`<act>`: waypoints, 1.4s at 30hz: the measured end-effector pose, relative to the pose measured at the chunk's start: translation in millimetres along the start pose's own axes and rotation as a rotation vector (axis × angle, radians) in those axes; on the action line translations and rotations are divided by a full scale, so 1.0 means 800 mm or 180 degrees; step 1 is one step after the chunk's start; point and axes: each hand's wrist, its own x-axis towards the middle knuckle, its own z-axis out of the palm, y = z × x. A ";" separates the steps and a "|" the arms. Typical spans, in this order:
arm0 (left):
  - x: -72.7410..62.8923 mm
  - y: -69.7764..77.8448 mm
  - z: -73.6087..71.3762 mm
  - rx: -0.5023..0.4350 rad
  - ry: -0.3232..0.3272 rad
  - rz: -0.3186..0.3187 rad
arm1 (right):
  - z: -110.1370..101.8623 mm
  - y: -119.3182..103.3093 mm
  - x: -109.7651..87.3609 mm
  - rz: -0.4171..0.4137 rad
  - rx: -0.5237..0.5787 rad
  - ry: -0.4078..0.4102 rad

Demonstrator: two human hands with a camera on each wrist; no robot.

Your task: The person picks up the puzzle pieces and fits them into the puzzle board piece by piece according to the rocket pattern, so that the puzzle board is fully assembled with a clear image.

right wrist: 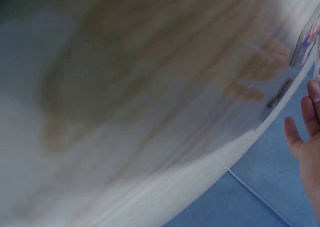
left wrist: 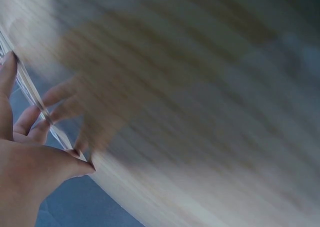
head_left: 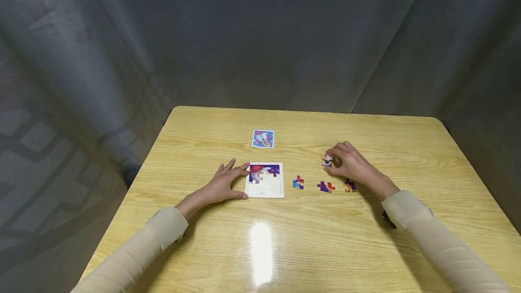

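In the head view, the white puzzle tray (head_left: 266, 191) lies on the table with puzzle pieces fitted along its top and upper left; the rest of its bed shows white. My left hand (head_left: 224, 184) is spread at the tray's left side, index fingertip at the upper corner and thumb at the lower one. To the right, my right hand (head_left: 352, 164) pinches a white and dark puzzle piece (head_left: 327, 160) between thumb and fingers. Loose between tray and right hand are a blue and red piece (head_left: 298, 182), a purple and red piece (head_left: 325, 187) and a purple and orange piece (head_left: 349, 186).
A small picture card (head_left: 262, 139) lies behind the tray. The wooden table (head_left: 211, 248) has a bright reflection near its front. Grey curtains (head_left: 260, 40) hang behind and beside it. Both wrist views show mostly tabletop with mirrored hands.
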 end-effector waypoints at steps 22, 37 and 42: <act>-0.001 -0.005 0.003 0.0094 0.0039 0.0048 | 0.009 -0.047 0.022 -0.0077 0.0111 0.0151; -0.003 -0.003 0.001 0.0068 0.0030 0.0025 | 0.024 -0.084 0.037 -0.0153 0.0223 0.0147; -0.002 -0.002 0.001 0.0060 0.0022 0.0012 | 0.029 -0.096 0.045 -0.0128 0.0230 0.0128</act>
